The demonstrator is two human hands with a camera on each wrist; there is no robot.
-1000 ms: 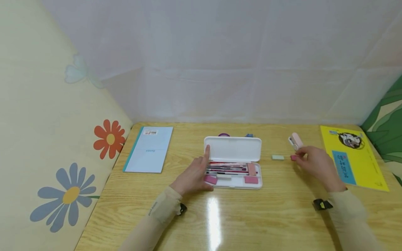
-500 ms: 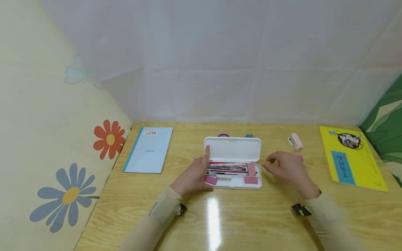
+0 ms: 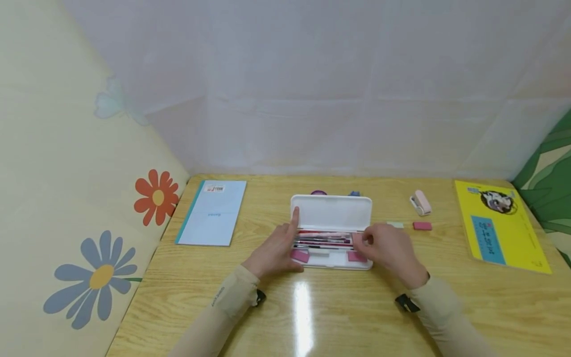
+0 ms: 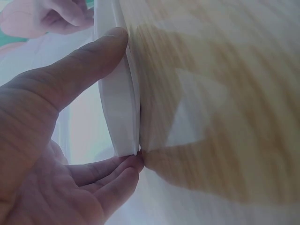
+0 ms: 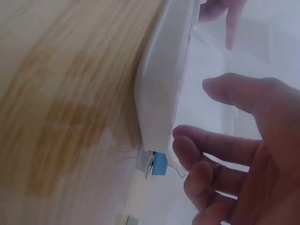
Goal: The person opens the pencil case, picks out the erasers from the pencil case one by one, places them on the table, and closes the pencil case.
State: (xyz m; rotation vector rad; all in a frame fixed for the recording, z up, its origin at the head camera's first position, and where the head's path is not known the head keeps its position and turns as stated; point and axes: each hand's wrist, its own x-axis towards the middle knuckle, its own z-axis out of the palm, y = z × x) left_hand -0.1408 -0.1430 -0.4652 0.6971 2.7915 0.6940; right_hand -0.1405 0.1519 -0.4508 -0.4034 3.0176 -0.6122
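Observation:
A white pencil case (image 3: pixel 332 212) lies with its lid raised in the head view. Several pens (image 3: pixel 322 239) fill its back part; along the front sit a pink eraser (image 3: pixel 300 256), a white block (image 3: pixel 318 253) and another pink block (image 3: pixel 355 256). My left hand (image 3: pixel 273 250) grips the case's left end, thumb on the front wall (image 4: pixel 119 108) and fingers at the end. Over the right end hovers my right hand (image 3: pixel 394 252), beside a salmon-pink block (image 3: pixel 357 239) that it partly covers. In the right wrist view its thumb and loosely bent fingers stand apart, holding nothing.
Right of the case lie a pale green block (image 3: pixel 396 224), partly behind my hand, a pink eraser (image 3: pixel 422 226) and a pink stapler (image 3: pixel 421 203). A yellow book (image 3: pixel 526 233) and a light-blue notebook (image 3: pixel 214 213) flank them. Behind the lid show purple (image 3: pixel 318 192) and blue (image 3: pixel 354 193) objects.
My right hand has left the pink eraser on the table and travelled left to the case's right end. The left hand keeps its grip on the case.

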